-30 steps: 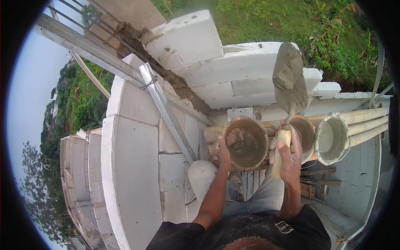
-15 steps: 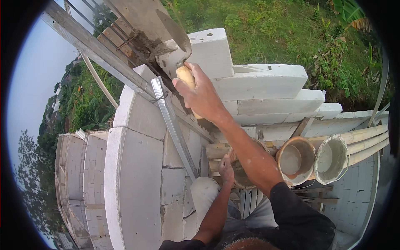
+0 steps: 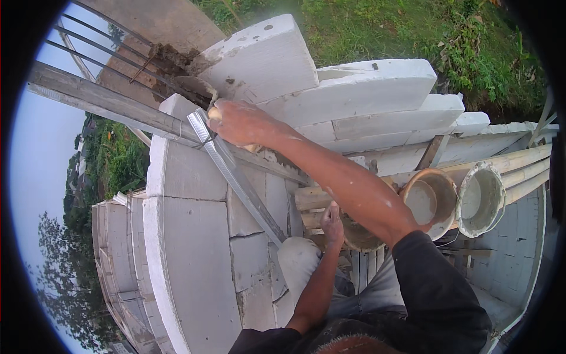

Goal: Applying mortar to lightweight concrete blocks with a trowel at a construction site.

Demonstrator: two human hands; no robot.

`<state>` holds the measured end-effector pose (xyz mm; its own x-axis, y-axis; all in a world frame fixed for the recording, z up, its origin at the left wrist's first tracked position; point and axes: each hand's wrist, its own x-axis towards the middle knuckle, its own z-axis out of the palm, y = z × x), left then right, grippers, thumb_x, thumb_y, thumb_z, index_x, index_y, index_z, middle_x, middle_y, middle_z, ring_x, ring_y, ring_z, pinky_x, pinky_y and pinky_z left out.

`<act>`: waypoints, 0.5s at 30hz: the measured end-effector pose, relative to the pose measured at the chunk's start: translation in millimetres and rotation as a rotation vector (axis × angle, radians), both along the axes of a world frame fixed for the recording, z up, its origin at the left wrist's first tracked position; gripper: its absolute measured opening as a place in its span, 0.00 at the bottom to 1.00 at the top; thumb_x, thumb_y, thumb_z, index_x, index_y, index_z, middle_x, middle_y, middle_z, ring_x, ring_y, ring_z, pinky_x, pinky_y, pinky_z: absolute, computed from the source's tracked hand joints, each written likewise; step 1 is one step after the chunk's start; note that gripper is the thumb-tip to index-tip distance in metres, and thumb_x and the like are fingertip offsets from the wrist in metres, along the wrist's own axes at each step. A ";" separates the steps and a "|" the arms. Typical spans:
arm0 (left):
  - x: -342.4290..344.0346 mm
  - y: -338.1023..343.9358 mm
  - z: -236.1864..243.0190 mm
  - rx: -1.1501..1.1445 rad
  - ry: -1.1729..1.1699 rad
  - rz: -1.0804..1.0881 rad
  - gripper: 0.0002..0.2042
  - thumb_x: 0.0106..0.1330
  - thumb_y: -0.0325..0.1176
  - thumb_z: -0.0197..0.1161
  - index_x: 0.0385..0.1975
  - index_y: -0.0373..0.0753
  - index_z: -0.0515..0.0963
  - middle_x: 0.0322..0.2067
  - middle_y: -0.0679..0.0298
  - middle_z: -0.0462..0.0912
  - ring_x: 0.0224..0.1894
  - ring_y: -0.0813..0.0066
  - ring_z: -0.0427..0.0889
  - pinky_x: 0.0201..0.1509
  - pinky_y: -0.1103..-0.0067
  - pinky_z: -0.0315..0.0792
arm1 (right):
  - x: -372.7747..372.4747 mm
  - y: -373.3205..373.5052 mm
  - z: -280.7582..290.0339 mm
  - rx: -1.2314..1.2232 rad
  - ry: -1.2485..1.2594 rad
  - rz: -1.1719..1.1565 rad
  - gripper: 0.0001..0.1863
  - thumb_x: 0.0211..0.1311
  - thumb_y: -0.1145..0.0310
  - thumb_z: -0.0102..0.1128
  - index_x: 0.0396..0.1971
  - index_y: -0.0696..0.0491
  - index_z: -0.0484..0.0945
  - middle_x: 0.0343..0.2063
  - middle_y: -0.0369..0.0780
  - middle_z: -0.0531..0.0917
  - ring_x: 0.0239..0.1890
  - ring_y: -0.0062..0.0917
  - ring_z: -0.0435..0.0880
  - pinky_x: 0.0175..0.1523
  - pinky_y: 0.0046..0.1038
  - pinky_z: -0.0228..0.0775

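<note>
My right hand (image 3: 243, 124) is closed around the wooden handle of a trowel (image 3: 199, 87). The trowel's blade reaches into the gap between a white block (image 3: 259, 59) and the steel bars (image 3: 112, 53), beside lumpy grey mortar (image 3: 171, 57). A thin metal channel (image 3: 236, 177) slants just below this hand, tied with wire to a long rail (image 3: 112, 103). Lower down, my left hand (image 3: 332, 225) is closed at the left side of a mortar bucket (image 3: 361, 238). My right forearm partly covers that bucket, and what the left fingers grip is hidden.
An orange-brown bucket (image 3: 433, 200) and a grey bucket (image 3: 480, 200) stand by bamboo poles (image 3: 525, 180) on the right. White block walls rise in steps ahead and stand close on my left (image 3: 191, 259). A wooden board (image 3: 165, 23) backs the bars; grass slopes beyond.
My right hand has moved left and lowered the trowel from above the block into the gap by the bars. The left hand stays beside the bucket. The view has shifted somewhat.
</note>
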<state>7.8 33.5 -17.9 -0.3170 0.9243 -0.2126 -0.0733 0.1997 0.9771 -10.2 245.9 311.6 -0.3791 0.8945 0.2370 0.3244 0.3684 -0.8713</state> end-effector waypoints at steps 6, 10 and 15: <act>-31.6 -0.8 47.2 -0.085 0.025 0.056 0.14 0.69 0.41 0.60 0.32 0.35 0.77 0.22 0.76 0.70 0.26 0.86 0.64 0.29 0.84 0.61 | 25.4 -10.6 -15.4 -0.075 -0.055 0.039 0.25 0.69 0.51 0.49 0.50 0.59 0.73 0.42 0.53 0.82 0.50 0.47 0.80 0.56 0.45 0.68; -19.7 -1.6 54.7 -0.077 0.328 -0.001 0.14 0.68 0.41 0.62 0.34 0.33 0.78 0.21 0.75 0.68 0.25 0.86 0.63 0.29 0.83 0.60 | 29.2 1.4 -7.1 0.068 0.016 0.036 0.25 0.69 0.50 0.48 0.50 0.57 0.74 0.42 0.52 0.83 0.47 0.45 0.82 0.54 0.44 0.71; -14.6 4.7 58.9 -0.006 0.244 0.045 0.15 0.69 0.41 0.61 0.36 0.32 0.79 0.20 0.74 0.65 0.24 0.85 0.62 0.28 0.81 0.59 | 31.1 10.5 -26.6 -0.081 -0.157 0.122 0.22 0.67 0.53 0.50 0.45 0.57 0.77 0.39 0.52 0.84 0.45 0.46 0.83 0.51 0.46 0.72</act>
